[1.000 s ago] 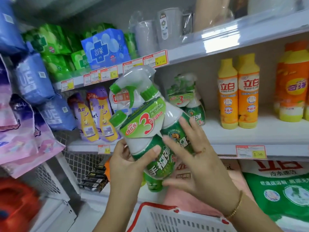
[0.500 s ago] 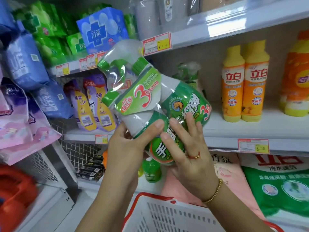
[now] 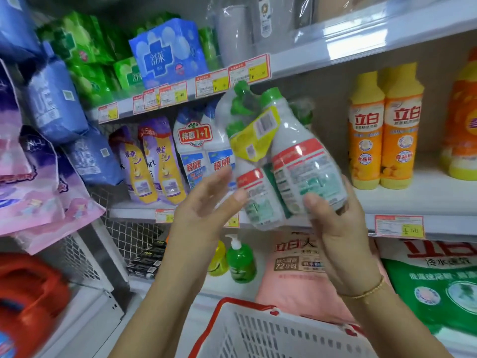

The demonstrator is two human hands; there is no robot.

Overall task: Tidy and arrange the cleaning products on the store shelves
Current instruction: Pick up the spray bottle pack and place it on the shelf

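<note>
Cleaner twin-pack [image 3: 304,161] gripped low by right hand [image 3: 343,228]; left hand [image 3: 201,210] slack, blurred, apparently touching its left side.

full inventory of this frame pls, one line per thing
cleaner bundle pack: 1, white with green caps, held before middle shelf
dish detergent bottles: 2 paired, orange-yellow, middle shelf right
1+1 bottle pack: 1, white-blue, middle shelf
refill pouches: 2, purple-yellow, middle shelf left
soft pack: 1, blue, top shelf
green packs: several, green, top shelf
pump bottle: 1, green, bottom shelf
pink bag: 1, pink, bottom shelf
basket: 1, white with red rim, bottom of view
left grip: 1, bare, open beside the pack
right grip: 1, bare, holds the pack's base
</note>
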